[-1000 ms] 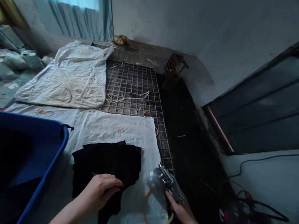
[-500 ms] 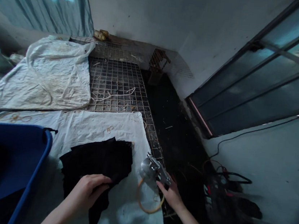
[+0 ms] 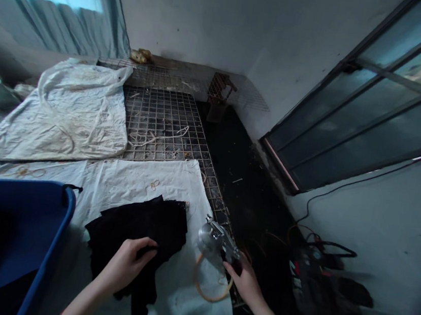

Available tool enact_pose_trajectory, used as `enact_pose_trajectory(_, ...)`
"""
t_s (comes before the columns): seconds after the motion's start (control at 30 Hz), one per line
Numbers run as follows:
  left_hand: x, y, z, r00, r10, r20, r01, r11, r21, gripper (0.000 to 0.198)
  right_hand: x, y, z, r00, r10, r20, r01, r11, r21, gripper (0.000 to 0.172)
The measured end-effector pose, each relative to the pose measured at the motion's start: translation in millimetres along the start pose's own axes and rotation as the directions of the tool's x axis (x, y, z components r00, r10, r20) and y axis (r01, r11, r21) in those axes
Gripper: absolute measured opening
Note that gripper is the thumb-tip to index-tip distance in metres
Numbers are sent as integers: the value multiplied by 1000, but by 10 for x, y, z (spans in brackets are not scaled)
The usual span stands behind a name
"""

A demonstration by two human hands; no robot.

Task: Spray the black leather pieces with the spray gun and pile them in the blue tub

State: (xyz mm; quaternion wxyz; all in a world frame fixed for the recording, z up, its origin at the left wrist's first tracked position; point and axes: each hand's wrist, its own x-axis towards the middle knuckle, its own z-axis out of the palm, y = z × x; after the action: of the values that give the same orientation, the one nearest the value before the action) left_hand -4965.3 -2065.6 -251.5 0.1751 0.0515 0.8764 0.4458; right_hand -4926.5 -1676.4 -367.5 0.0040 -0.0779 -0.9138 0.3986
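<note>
A jagged-edged piece of black cloth point(image 3: 145, 221) lies on a white sheet in front of me, a narrow part hanging toward me. My left hand point(image 3: 128, 262) is over its middle, thumb and fingers pinched together on the cloth. To its right, my right hand point(image 3: 245, 279) grips a silver spray gun point(image 3: 213, 239) with a round metal cup. The gun is held over the sheet's right edge, apart from the cloth. A yellowish hose loop point(image 3: 212, 300) hangs below the gun; its join is hidden.
A blue tub point(image 3: 44, 260) with dark contents stands at the left. The white sheet point(image 3: 178, 174) covers part of a wire-mesh table point(image 3: 162, 116). Another stained sheet point(image 3: 80, 121) lies farther back. Dark machinery point(image 3: 331, 295) with cables sits by the right wall.
My left hand has lifted slightly and its fingers have drawn into a tighter pinch. The right hand with the spray gun has hardly moved. The view has tilted a little.
</note>
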Motion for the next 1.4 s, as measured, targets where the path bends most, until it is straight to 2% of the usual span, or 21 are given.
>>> enact_pose_trajectory(0.07,10,51,-8,1000,-5,30,5,1000,-10,27,-196,-148,0,996,-5,-89,0,999,-51,27)
enact_pose_trajectory(0.1,10,93,-2,998,-1,62,3,1000,-21,25,-290,-287,21,996,-22,-91,17,998,-60,28)
enact_pose_trajectory(0.17,-4,194,30,986,39,165,-30,998,-56,22,-399,-692,101,989,-127,79,125,992,24,20)
enact_pose_trajectory(0.2,-24,245,50,972,73,224,-57,995,-78,20,-395,-936,148,961,-208,180,195,977,87,21)
enact_pose_trajectory(0.23,-53,290,64,955,109,274,-85,991,-99,20,-349,-1187,191,919,-271,287,239,961,142,34)
enact_pose_trajectory(0.27,-93,326,68,942,137,306,-107,988,-112,19,-268,-1424,223,856,-328,400,276,944,183,41)
enact_pose_trajectory(0.3,-143,350,55,939,141,313,-111,988,-109,19,-162,-1629,239,789,-356,501,287,934,211,35)
enact_pose_trajectory(0.33,-197,359,24,946,116,302,-93,992,-89,17,-45,-1791,240,716,-347,606,252,938,239,24)
enact_pose_trajectory(0.37,-248,352,-24,959,70,274,-57,997,-56,16,73,-1903,232,667,-304,681,163,950,264,21)
enact_pose_trajectory(0.4,-286,326,-84,971,15,239,-11,1000,-16,15,183,-1966,226,639,-257,725,59,956,286,20)
enact_pose_trajectory(0.43,-299,282,-147,979,-38,202,33,999,28,15,285,-1985,233,641,-208,739,-54,948,313,22)
enact_pose_trajectory(0.47,-278,218,-202,983,-81,165,69,995,74,16,379,-1970,268,670,-165,723,-150,925,349,26)
enact_pose_trajectory(0.5,-217,136,-239,986,-109,127,93,988,122,18,470,-1931,340,720,-133,681,-205,897,391,29)
enact_pose_trajectory(0.6,191,-208,-176,989,-140,-48,148,946,288,22,760,-1732,794,882,-59,468,-166,889,426,32)
enact_pose_trajectory(0.67,552,-475,-8,969,-124,-214,201,900,387,18,963,-1571,1209,936,52,347,-158,946,282,26)
enact_pose_trajectory(0.77,964,-820,269,953,-74,-294,200,882,427,15,1190,-1330,1732,949,208,237,-237,966,101,17)
enact_pose_trajectory(0.87,1082,-1005,412,949,-91,-302,219,878,425,18,1258,-1139,1990,949,243,202,-261,963,68,19)
enact_pose_trajectory(0.97,1027,-1043,429,940,-43,-337,207,859,468,17,1245,-1041,2072,968,208,142,-220,973,73,27)
enact_pose_trajectory(1.1,944,-1040,444,944,56,-325,120,859,497,16,1250,-1015,2127,985,149,90,-156,984,80,22)
enact_pose_trajectory(1.33,885,-1185,515,933,74,-352,117,863,491,25,1222,-1066,2159,994,109,2,-109,991,77,35)
enact_pose_trajectory(1.4,881,-1192,526,933,92,-347,95,868,487,23,1202,-1088,2138,996,91,1,-91,993,74,30)
